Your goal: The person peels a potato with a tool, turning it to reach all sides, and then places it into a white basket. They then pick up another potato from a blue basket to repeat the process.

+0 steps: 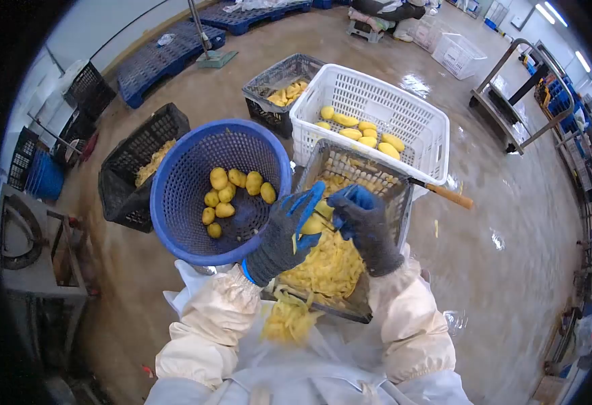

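Note:
My left hand (281, 236), in a dark glove with blue fingers, is closed round a partly peeled potato (313, 225). Close beside it, my right hand (363, 226), gloved the same way, has its fingers curled in by the potato. Whatever it grips is hidden by the fingers. Both hands are over a dark crate (398, 202) heaped with yellow peelings (329, 270). More peelings lie on my apron below. To the left, a blue round basket (167, 202) holds several unpeeled potatoes (225, 192).
A white crate (438, 128) holds several peeled potatoes (392, 142). A wooden-handled tool (451, 196) rests across the dark crate's edge. Black crates (117, 169) with yellow pieces stand left and behind. A trolley (512, 115) stands right on the wet floor; a person sits far back.

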### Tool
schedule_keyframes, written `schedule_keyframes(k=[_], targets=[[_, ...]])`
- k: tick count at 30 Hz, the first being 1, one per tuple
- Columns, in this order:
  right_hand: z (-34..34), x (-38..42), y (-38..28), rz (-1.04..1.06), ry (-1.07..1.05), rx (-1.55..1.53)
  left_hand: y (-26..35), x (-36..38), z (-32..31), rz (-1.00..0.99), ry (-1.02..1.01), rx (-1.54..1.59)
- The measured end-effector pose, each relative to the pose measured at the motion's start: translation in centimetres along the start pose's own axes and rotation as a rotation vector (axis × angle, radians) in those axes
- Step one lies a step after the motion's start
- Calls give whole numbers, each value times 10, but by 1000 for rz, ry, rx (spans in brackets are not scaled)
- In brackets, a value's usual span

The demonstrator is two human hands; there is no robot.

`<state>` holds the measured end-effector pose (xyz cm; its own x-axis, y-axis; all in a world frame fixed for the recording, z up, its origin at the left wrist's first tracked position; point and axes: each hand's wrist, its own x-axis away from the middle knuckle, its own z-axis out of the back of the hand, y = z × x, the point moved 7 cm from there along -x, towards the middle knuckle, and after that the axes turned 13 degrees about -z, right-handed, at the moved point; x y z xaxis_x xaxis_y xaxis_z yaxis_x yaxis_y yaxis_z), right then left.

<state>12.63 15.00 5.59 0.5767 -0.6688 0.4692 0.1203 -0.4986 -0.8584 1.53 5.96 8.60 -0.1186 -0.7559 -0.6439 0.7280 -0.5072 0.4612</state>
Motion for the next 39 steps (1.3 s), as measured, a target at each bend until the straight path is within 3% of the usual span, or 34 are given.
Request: schedule_keyframes(k=[1,3,6,7,9,12,14,17,21,23,26,31,33,36,38,39], targets=[[9,-11,6,-6,4,-12,2,0,0,-14,-3,3],[69,-33,3,164,372,8,4,3,-3,-27,-7,11],[54,-7,-24,207,247,-95,-13,11,-4,18,77,90],[43,-1,-23,236,164,-164,-30,18,-9,235,115,366],[27,3,-11,170,106,-195,-42,27,-14,457,150,642],[-4,9,-3,188,-13,-66,-38,25,-13,503,109,684],[7,1,-1,214,67,-52,-35,33,-23,592,81,939],[61,-9,-20,374,325,-74,-17,23,-17,602,79,976],[51,-10,-19,242,144,-271,-21,14,-8,500,157,956],[42,-8,-12,185,80,-304,-23,16,-13,566,318,1255],[32,-4,-13,211,-33,-334,-29,25,-16,665,332,1345],[6,3,-6,27,-26,-42,-29,24,-23,613,292,1399],[45,-19,-4,195,178,-133,-25,24,-24,601,275,1421],[55,-15,-15,295,139,-340,-25,18,-18,540,325,1478],[8,4,-8,53,-98,-229,-29,25,-22,618,305,1546],[-3,8,-6,35,-132,-164,-29,27,-25,647,298,1566]])
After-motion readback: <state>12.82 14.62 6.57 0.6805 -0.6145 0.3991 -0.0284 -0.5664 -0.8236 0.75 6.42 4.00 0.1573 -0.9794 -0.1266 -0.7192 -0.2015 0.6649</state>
